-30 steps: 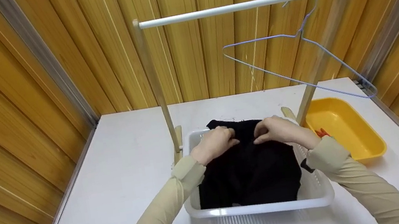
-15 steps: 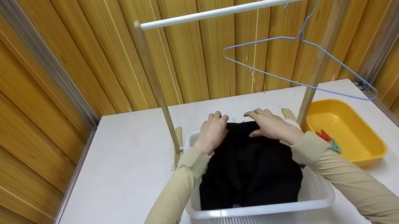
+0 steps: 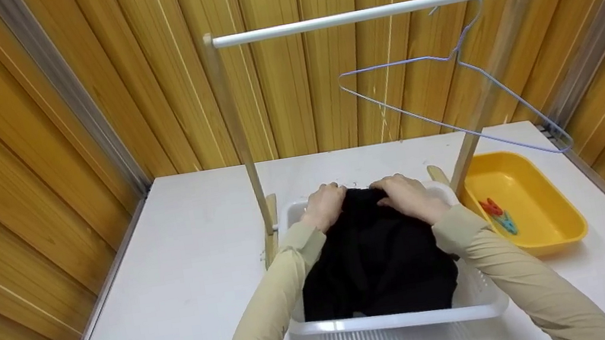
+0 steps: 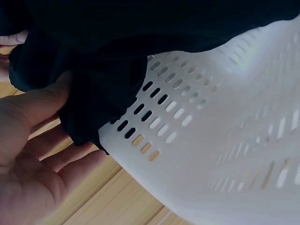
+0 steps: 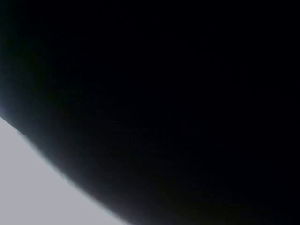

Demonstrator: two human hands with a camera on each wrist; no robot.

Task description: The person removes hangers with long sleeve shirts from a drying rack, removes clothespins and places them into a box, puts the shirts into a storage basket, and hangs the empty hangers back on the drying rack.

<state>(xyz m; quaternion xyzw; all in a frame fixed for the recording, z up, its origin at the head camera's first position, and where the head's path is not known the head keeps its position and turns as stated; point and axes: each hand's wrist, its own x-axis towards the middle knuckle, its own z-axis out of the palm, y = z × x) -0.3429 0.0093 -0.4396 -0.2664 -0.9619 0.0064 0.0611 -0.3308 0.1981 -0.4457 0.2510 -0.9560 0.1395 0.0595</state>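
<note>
A black garment [image 3: 380,266], its kind not clear from its folds, lies bunched in a white plastic basket [image 3: 397,319]. My left hand [image 3: 324,205] grips the garment's far edge. In the left wrist view the thumb of that left hand [image 4: 33,154] lies on the cloth and its fingers are behind, by the perforated basket wall [image 4: 159,117]. A short way to the right, my right hand [image 3: 407,196] holds the same edge with thumb and fingers. Dark cloth [image 5: 164,93] covers most of the right wrist view and hides the right hand there.
Behind the basket stands a rack with a white rail [image 3: 328,21] and wooden posts. A blue wire hanger [image 3: 414,111] hangs at its right end. An orange tray [image 3: 548,205] on the right holds red and teal clothespins [image 3: 498,215]. Wood-panelled walls enclose the white table [image 3: 177,296].
Both hands moved from the upper part of the garment to its far edge, spread apart from the cloth, then took hold there. The clothespins came into view as the right arm shifted left.
</note>
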